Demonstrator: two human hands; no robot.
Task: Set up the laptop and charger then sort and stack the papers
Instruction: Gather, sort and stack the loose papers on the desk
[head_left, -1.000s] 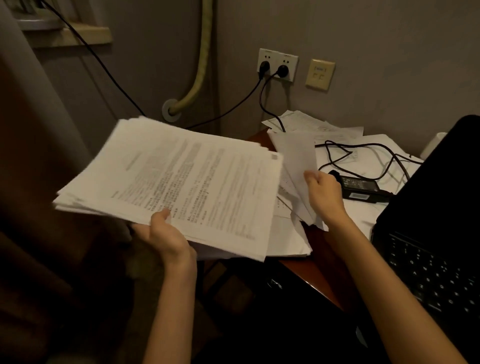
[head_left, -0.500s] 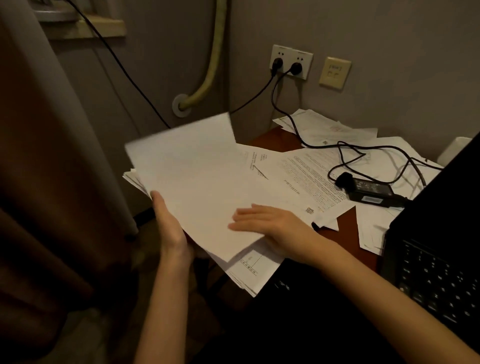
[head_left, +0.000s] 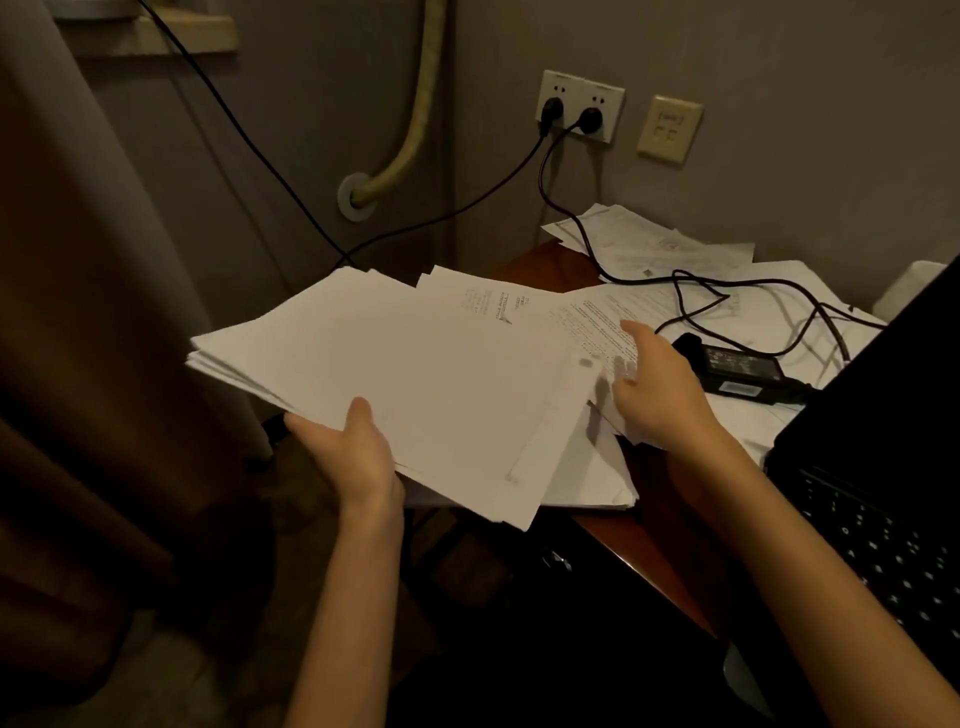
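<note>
My left hand (head_left: 353, 452) grips a thick stack of white papers (head_left: 395, 374) by its near edge, thumb on top, holding it off the desk's left end. My right hand (head_left: 657, 384) reaches onto the loose printed sheets (head_left: 597, 312) on the desk beside the stack, fingers curled on a sheet's edge. A black charger brick (head_left: 740, 369) lies on the papers just right of that hand, its cable (head_left: 691, 291) running up to the wall socket (head_left: 579, 106). The open black laptop (head_left: 883, 467) stands at the right edge.
More loose sheets (head_left: 649, 244) lie at the back of the red-brown desk (head_left: 644, 535) against the wall. A brown curtain (head_left: 78, 364) hangs at the left. A yellowish hose (head_left: 415, 119) and another black cable (head_left: 249, 140) run down the wall.
My right hand left the top of the stack and moved right to the loose sheets by the charger. The blank top sheet now lies flatter on the stack in my left hand.
</note>
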